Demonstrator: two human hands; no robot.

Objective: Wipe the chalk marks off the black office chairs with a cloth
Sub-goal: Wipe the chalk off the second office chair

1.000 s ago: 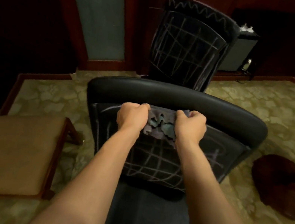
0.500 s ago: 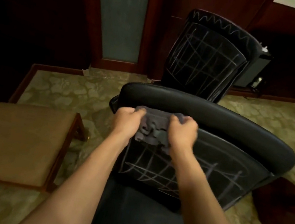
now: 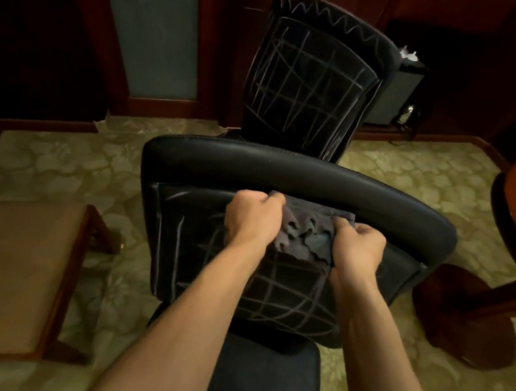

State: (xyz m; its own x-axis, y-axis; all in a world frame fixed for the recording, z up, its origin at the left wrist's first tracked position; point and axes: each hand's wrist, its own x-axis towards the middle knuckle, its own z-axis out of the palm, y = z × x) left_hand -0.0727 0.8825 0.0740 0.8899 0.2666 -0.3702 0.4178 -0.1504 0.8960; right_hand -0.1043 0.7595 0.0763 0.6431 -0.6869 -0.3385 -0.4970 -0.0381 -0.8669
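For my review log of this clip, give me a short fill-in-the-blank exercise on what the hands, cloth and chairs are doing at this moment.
1. Both hands, the left hand and the right hand, grip one bunched grey ____.
2. The cloth is pressed against the near chair's backrest, just under its padded top ____.
3. The far chair has a ____ chalk line along its top edge.

Missing words: cloth; roll; zigzag

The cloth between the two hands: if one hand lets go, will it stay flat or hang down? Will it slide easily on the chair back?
The cloth looks floppy: it bunches in loose folds between the left hand and right hand, so a freed side would probably droop. It seems thin and light. On the smooth, shiny chair back it would likely slide easily.
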